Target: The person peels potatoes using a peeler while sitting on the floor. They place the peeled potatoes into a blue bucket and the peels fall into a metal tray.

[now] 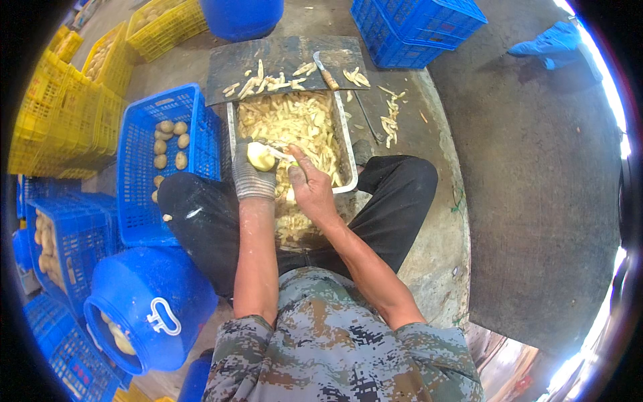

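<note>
My left hand [254, 176], in a grey knitted work glove, holds a pale, peeled-looking potato [260, 156]. My bare right hand [312, 183] grips a small peeling tool [294, 163] with some green on it, mostly hidden by the fingers. A whitish strip [278, 154] spans from the potato to that tool; whether it is blade or peel is unclear. Both hands are above a white-rimmed tray [346, 151] heaped with yellowish peelings [286, 120]. To the left, a blue plastic crate [131, 151] contains several brown unpeeled potatoes [160, 146].
Across the tray's far end lies a dark board [286, 53] bearing peelings and a curved knife [325, 72] with a wooden handle. A tipped blue barrel [150, 301] stands by my left leg. Yellow crates [60, 115] are stacked left; blue crates [417, 30] stand ahead.
</note>
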Motion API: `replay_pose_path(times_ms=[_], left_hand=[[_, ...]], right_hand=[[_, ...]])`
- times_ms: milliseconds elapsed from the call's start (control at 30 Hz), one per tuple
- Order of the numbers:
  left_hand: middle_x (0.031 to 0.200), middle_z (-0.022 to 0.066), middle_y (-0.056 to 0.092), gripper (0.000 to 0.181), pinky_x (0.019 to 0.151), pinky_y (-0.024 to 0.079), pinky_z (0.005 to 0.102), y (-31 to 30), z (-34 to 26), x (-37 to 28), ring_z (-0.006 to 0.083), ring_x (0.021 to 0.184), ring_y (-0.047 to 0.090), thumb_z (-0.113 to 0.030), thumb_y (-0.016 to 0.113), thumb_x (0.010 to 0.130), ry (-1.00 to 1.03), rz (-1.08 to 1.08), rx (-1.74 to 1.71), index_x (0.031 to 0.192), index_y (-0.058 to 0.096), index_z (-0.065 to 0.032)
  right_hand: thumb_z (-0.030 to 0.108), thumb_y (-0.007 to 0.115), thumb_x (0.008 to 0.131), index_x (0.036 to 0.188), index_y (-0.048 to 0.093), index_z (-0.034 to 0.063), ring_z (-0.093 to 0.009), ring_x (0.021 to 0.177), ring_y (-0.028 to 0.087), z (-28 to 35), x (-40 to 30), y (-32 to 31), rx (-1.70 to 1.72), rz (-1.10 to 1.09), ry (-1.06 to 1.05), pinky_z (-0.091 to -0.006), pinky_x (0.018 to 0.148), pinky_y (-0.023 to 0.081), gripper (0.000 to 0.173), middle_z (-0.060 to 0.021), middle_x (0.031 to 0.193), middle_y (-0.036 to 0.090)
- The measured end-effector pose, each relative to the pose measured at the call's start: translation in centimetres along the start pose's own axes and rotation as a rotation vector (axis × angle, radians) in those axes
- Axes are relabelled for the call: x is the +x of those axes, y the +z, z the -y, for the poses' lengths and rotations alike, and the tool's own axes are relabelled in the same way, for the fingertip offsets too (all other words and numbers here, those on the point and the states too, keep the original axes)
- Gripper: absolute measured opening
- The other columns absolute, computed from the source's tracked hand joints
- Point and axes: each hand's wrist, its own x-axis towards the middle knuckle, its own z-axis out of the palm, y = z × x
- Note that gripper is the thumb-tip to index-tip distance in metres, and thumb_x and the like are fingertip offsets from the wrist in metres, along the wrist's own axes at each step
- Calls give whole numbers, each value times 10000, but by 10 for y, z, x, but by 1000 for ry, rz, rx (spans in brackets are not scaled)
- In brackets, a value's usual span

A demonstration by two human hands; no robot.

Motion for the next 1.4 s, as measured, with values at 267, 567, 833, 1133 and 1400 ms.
replay_pose_path(times_ms=[267,567,833,1133,1400], left_hand=[[723,83,602,159,608,542,376,-2,-6,4,238,631,598,-205,556,869,66,85,38,888,569,-47],[894,96,621,476,746,538,416,-11,-12,11,240,785,616,-233,554,819,102,328,-155,1246,493,-31],[799,59,591,434,671,557,456,-15,-17,22,223,713,606,-252,596,827,214,279,-2,1188,532,-21],[1031,191,641,531,969,436,516,-8,-16,2,339,987,609,-340,571,788,37,475,-397,1180,547,16],[953,184,641,485,914,469,532,-21,-19,16,317,886,621,-300,542,803,196,477,-208,1178,530,8]], right_hand=[[149,586,851,1266,590,111,-365,649,588,-3,-20,8,-321,47,-120,-444,620,467,417,-197,714,597],[150,600,836,1197,632,65,-349,639,594,21,11,-4,-158,1,-233,-423,611,469,373,-196,690,597],[181,626,846,1199,645,116,-326,612,604,20,-23,0,-523,140,-111,-408,572,474,360,-177,712,605],[138,576,853,1193,613,-4,-301,681,661,20,13,1,-28,28,-105,-377,682,513,370,-234,848,670],[185,582,858,1211,614,52,-380,701,634,35,-4,23,-284,96,-32,-445,653,491,379,-239,805,648]])
